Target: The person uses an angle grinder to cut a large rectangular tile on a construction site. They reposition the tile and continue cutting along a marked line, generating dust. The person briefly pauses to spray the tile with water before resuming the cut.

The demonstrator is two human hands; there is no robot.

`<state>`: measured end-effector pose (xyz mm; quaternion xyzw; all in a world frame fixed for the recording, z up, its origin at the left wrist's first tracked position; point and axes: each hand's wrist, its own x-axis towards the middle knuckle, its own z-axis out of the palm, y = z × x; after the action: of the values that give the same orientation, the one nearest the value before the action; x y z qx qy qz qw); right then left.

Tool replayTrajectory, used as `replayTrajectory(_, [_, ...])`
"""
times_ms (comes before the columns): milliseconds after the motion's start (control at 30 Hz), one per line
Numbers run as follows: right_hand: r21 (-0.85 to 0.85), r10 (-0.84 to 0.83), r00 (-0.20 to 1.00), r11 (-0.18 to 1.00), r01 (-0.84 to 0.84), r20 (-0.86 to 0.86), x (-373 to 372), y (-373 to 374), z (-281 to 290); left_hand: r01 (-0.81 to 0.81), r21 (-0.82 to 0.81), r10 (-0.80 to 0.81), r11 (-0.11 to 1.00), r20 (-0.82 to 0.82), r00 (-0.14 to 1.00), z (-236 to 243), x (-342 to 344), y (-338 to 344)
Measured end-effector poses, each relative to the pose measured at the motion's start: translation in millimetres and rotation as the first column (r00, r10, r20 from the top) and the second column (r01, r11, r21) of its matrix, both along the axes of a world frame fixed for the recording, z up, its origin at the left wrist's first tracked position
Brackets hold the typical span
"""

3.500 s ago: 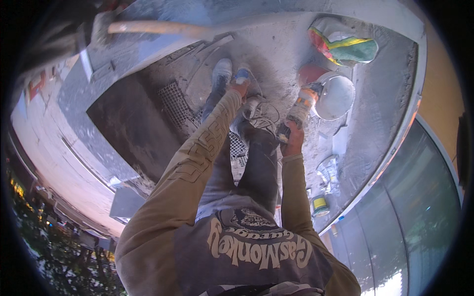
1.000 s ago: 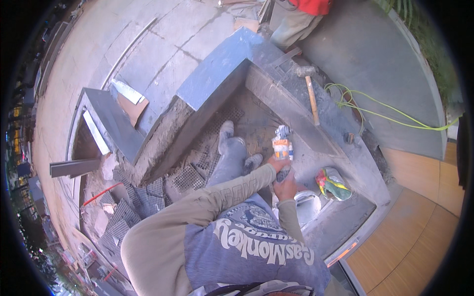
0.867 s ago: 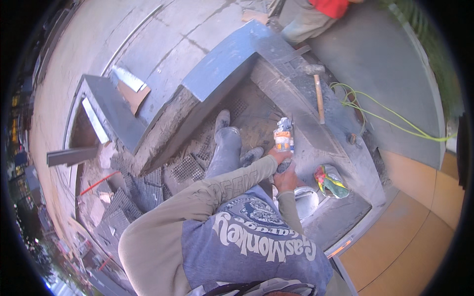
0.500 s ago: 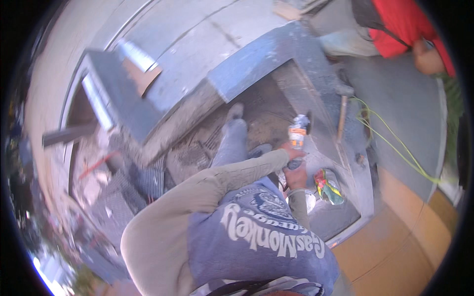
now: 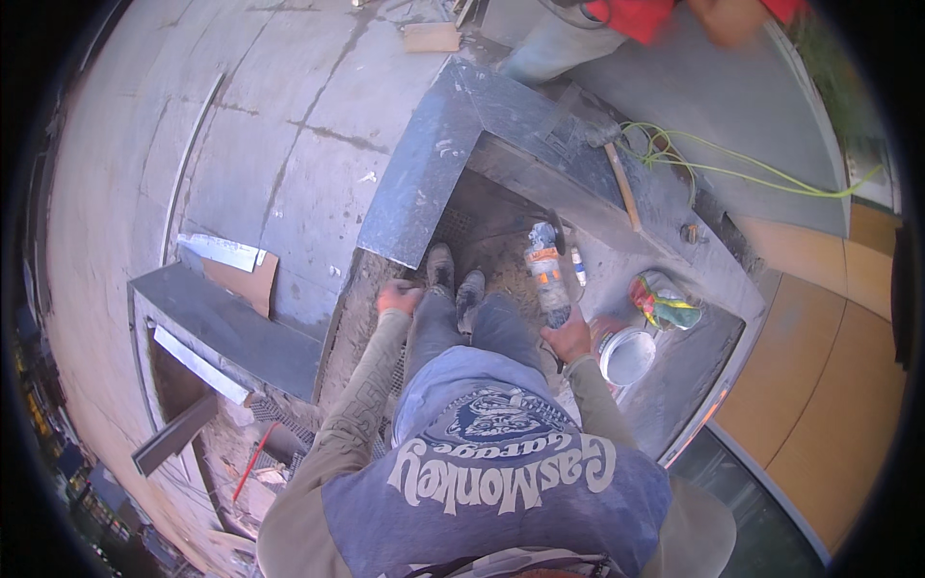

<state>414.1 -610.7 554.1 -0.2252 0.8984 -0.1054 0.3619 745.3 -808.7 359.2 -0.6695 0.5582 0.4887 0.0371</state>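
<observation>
Close by the grinder (image 5: 547,276) sits a bucket (image 5: 631,334) — contents unclear.

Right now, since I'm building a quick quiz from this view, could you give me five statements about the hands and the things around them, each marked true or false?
1. The right hand holds the power tool. True.
2. The left hand grips the power tool too. False: it is well apart from it, near the rough wall edge.
3. The white bucket is to the right of the right hand. True.
4. The hammer lies inside the bucket. False: it lies on the grey ledge.
5. The looped cable is red. False: the cable is yellow-green.
</observation>
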Motion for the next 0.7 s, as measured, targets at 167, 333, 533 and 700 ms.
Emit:
replayTrajectory(167, [-0.093,0.068,0.993,0.994,-0.059,0.091,9.8,-9.9,-33.3,-0.477,-0.022,0.477,0.879,0.044,0.878,-95.4,109.3,-50.2])
replayTrajectory(333, [-0.038,-0.057,0.995,0.997,0.06,0.08,6.2,30.8,-15.4,-0.739,0.096,0.745,0.667,-0.104,0.659,-77.4,16.2,-59.0])
replayTrajectory(533, [-0.083,-0.101,0.987,0.99,0.112,0.128,9.3,47.0,-10.0,-0.829,0.279,0.869,0.486,-0.049,0.493,-81.0,32.3,-108.4])
replayTrajectory(700, [-0.067,-0.103,0.99,0.992,0.109,0.096,1.0,57.8,-10.0,-0.853,0.334,0.916,0.402,-0.146,0.374,-98.8,9.7,-118.1])
